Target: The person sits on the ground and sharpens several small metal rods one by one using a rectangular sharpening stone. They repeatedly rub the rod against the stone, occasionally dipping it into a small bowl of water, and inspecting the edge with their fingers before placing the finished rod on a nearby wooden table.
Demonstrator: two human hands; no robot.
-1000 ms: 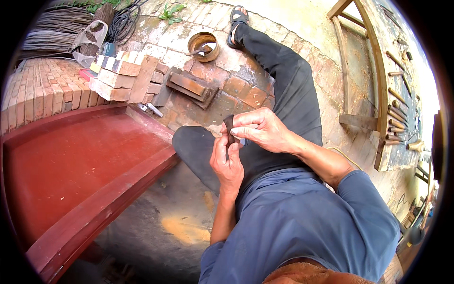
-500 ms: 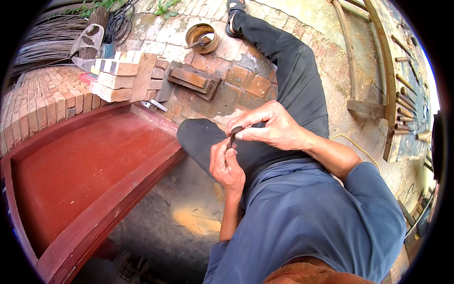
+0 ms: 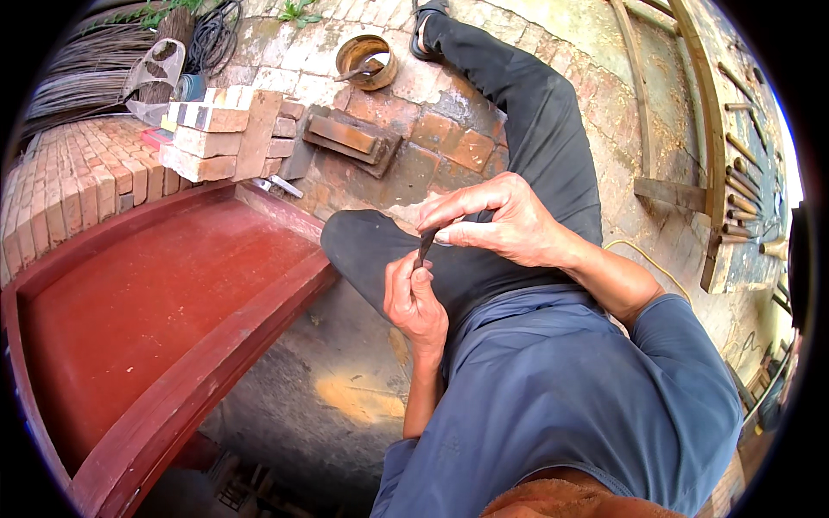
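Observation:
Above my lap, my left hand (image 3: 416, 302) is closed with thumb and fingers around the lower end of a small, dark, narrow, flat piece (image 3: 423, 249). Its exact kind is too small to tell. My right hand (image 3: 505, 222) comes from the other side, thumb and fingertips closed about the upper end of the same piece. The fingers hide part of it. Beyond my bent knee, on wet bricks, lies a brown rectangular block that looks like a whetstone (image 3: 343, 135), set on a wider dark base (image 3: 380, 160).
A rusty tin (image 3: 386, 76) with a handled tool inside stands past the block. At left are a red, raised-rim table (image 3: 164, 302) and stacked bricks (image 3: 207, 142). To the right, a wooden bench (image 3: 712, 173) carries several wooden-handled tools (image 3: 741, 203). Bundled rods (image 3: 73, 78) lie far left.
My right hand has shifted slightly up and its fingers have straightened a little along the dark piece. The left hand stays nearly in place. The view has moved slightly.

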